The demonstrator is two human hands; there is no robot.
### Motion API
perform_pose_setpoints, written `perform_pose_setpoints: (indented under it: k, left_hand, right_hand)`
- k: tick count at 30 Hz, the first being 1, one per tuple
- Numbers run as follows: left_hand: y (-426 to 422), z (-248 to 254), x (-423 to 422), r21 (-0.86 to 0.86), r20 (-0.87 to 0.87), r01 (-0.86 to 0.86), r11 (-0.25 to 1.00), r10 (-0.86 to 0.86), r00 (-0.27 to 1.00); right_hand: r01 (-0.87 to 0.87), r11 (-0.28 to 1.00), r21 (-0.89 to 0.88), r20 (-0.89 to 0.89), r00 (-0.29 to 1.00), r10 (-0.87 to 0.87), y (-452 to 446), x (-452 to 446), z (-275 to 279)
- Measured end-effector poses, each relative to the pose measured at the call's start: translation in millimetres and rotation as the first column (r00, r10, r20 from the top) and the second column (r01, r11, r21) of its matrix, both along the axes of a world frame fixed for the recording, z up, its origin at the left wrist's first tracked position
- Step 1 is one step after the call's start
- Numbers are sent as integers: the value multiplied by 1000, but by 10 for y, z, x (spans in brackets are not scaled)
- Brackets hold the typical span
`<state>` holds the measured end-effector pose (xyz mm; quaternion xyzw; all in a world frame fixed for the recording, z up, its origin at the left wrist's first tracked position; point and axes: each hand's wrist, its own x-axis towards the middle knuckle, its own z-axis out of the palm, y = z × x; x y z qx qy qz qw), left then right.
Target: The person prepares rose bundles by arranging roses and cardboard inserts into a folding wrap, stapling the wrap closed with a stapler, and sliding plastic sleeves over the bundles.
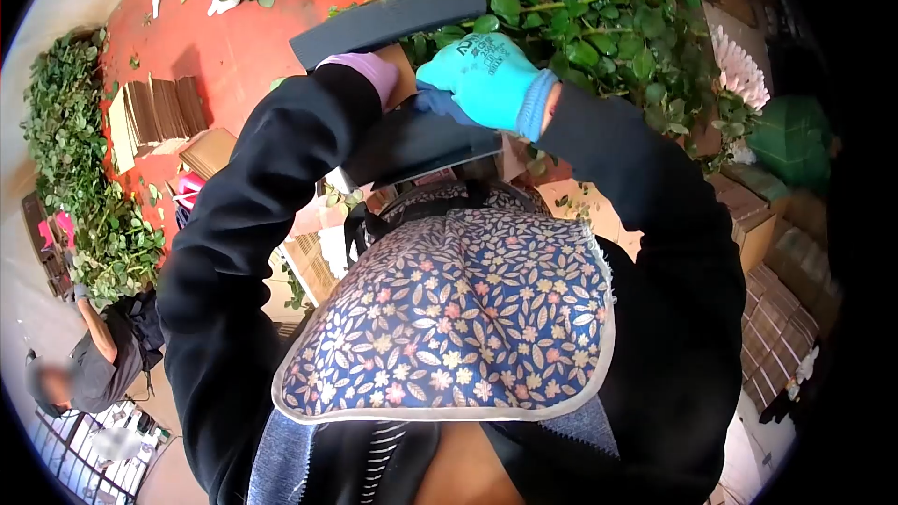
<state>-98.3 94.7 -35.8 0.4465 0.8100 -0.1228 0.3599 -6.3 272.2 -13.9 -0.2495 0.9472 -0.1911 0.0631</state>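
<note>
My right hand (486, 79), in a turquoise glove with a dark blue underside, is curled closed at the upper middle. What its fingers grip is hidden. Just left of it is my left hand (369, 73) in a pink glove, largely covered by the black sleeve, its fingers out of sight. Between the two hands shows a brown cardboard piece (403, 78), close against the pink glove. A dark grey bar (393, 21) slants beyond the hands. Below them lies a black flat surface (412, 145) with a pale front edge.
Leafy green stems (599, 33) cover the right of the red table (164, 28); more foliage (70, 150) lines its left edge. Folded cardboard sheets (159, 112) stand at left. A co-worker (103, 365) is at lower left. Boxes (776, 327) are stacked at right.
</note>
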Motion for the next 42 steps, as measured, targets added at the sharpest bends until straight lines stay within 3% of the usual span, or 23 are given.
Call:
perform_pose_setpoints:
  k: [4,6,8,10,13,14,17,18,20,22,23,24,26,27,28,30,31,34,36,37,38,40,42]
  left_hand:
    - [-29,115,-120,70,71,17,997,-22,997]
    - [-65,248,-87,106,59,-65,992,59,996]
    - [-150,405,148,315,-115,-148,937,192,975]
    - [-167,656,488,323,-138,-170,931,223,965]
    - [-136,399,683,305,-32,-190,933,209,977]
    - [-162,303,652,391,8,-220,894,235,972]
    - [-195,263,601,400,142,-335,853,303,942]
    - [-220,249,591,420,108,-306,854,287,952]
    - [-203,309,547,330,74,-270,905,260,963]
    - [-219,261,537,378,65,-290,879,288,956]
    - [-215,259,509,345,98,-306,887,290,952]
    - [-214,255,484,310,129,-319,896,293,948]
    - [-215,245,460,325,90,-283,902,269,959]
    - [-203,252,433,263,83,-273,925,260,962]
    - [-191,256,406,197,77,-259,946,249,966]
    - [-88,265,412,137,74,-252,958,244,967]
    - [-50,283,442,112,60,-250,962,245,968]
    - [-36,270,431,74,40,-242,968,239,970]
    - [-364,210,351,117,45,-245,962,241,969]
    - [-356,190,357,124,51,-243,962,239,970]
    - [-333,198,336,140,41,-253,957,250,967]
    - [-305,226,350,142,78,-263,954,254,964]
    - [-304,186,346,172,63,-269,948,262,963]
  right_hand:
    - [46,990,136,178,981,-70,-15,-164,-127]
    - [56,989,140,282,955,-94,-7,-201,-82]
    - [49,993,108,286,955,-79,19,-174,-25]
    - [59,995,77,268,960,-77,53,-188,-172]
    - [43,997,63,311,949,-61,44,-265,-217]
    - [25,996,89,343,938,-54,34,-277,-183]
    - [69,998,-3,145,987,-68,41,-139,-90]
    - [78,997,-12,48,996,-78,44,-74,-10]
    - [65,979,-192,-373,918,-134,168,94,235]
    - [286,929,-237,-126,939,-321,390,578,499]
    - [410,873,-263,197,909,-367,494,839,514]
    - [534,809,-245,499,785,-367,593,1082,412]
    - [580,811,-79,859,452,-240,749,1457,15]
    - [607,722,-333,843,535,-61,754,1607,-337]
    - [763,496,-415,897,433,85,686,1655,-485]
    - [953,-65,-296,845,293,447,549,1756,-777]
    - [918,-167,-359,749,390,535,575,1753,-854]
    - [897,-32,-441,738,383,556,696,1488,-914]
    - [790,-610,-62,574,528,626,283,1335,-775]
    - [787,-613,-69,353,594,723,274,1170,-770]
    - [634,-757,-155,486,717,501,310,1078,-674]
    - [283,-892,-352,678,734,-34,326,830,-156]
    - [311,-867,-388,579,814,33,414,949,-12]
